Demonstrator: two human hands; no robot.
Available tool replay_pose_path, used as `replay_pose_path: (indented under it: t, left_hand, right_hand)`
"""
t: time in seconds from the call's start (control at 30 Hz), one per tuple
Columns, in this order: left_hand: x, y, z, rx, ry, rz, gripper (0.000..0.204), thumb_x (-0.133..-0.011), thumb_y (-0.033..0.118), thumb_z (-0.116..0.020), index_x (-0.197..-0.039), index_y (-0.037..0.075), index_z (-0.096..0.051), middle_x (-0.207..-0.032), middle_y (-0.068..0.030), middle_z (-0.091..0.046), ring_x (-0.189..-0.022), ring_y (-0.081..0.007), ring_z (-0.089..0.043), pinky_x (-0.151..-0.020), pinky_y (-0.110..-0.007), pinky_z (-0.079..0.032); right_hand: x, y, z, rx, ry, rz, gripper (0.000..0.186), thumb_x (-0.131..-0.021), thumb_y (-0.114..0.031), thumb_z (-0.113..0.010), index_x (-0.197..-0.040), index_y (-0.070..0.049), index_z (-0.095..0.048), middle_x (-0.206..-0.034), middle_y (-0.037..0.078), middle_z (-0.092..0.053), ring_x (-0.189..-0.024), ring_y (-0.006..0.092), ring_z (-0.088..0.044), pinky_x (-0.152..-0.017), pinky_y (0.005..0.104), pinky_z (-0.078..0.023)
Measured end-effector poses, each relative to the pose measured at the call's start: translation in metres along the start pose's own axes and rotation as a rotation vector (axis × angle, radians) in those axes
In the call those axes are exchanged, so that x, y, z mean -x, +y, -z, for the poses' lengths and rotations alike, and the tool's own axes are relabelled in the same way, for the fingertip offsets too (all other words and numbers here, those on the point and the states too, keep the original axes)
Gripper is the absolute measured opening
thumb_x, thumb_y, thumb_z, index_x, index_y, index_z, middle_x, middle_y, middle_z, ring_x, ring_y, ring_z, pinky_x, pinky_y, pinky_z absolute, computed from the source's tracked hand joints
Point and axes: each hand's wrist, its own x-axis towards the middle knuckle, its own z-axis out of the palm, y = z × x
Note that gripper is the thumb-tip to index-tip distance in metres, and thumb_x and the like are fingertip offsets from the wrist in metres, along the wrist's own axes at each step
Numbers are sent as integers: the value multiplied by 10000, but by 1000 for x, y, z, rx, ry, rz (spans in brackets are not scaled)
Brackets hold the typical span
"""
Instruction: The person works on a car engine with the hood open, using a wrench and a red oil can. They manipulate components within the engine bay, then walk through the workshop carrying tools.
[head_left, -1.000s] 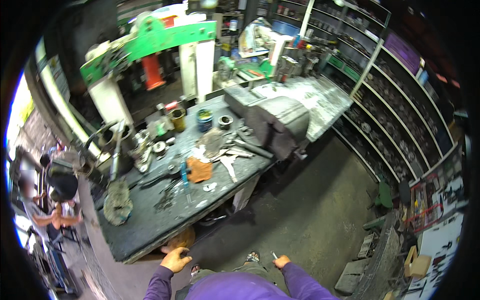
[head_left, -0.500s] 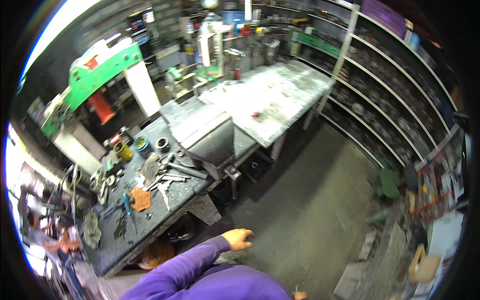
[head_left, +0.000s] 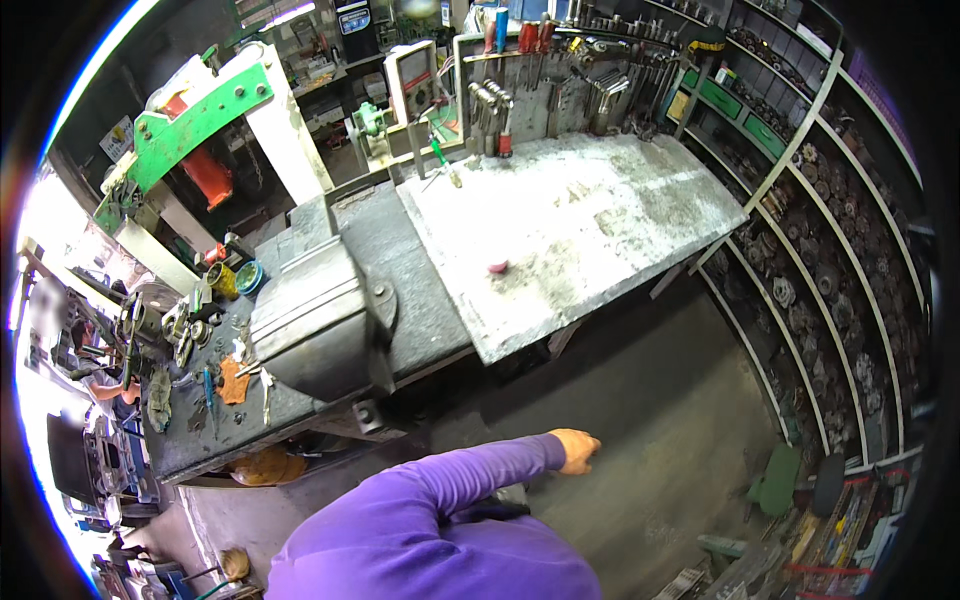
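My left hand [head_left: 578, 450] reaches forward on a purple sleeve [head_left: 440, 500] over the dark floor, empty, with its fingers loosely curled down. It hangs below the front edge of a grey metal-topped workbench [head_left: 600, 220] without touching it. A large grey bench vise [head_left: 320, 320] stands on the darker bench to the hand's left. A small red piece [head_left: 497, 267] lies alone on the metal top. My right hand is out of view.
A rack of screwdrivers and wrenches [head_left: 560, 70] lines the back of the bench. Shelves of gears and parts [head_left: 850, 260] run along the right. A green press [head_left: 190, 120] stands at the back left; cans [head_left: 235, 280], hand tools and an orange rag [head_left: 235, 380] clutter the left bench. A green stool [head_left: 780, 480] sits low right.
The view has swung right, from the cluttered bench toward the metal-topped bench. My left arm has stretched forward; my right hand has dropped out of view.
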Motion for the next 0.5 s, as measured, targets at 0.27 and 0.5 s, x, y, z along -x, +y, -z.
replay_pose_path:
  t: [0.27, 0.5]
  left_hand:
    - [-167, 18, 48, 1, 51, 44, 546, -854, 274, -690, -1331, 32, -583, -1289, -202, -630, -1203, -381, -614, -1021, -460, -502]
    - [-247, -39, 58, -111, -292, 666, 570, -866, 369, -693, -1348, 79, -600, -1344, -214, -622, -1239, -366, -610, -1028, -454, -506]
  right_hand:
    - [-126, -150, 117, 79, -52, 75, 315, -941, -274, -640, -1067, 5, -717, -906, 158, -708, -763, 264, -671, -704, 436, -538]
    - [-256, -230, 264, 187, -86, 5, 335, -928, -276, -675, -1109, 3, -716, -959, 158, -715, -828, 265, -681, -752, 447, -536]
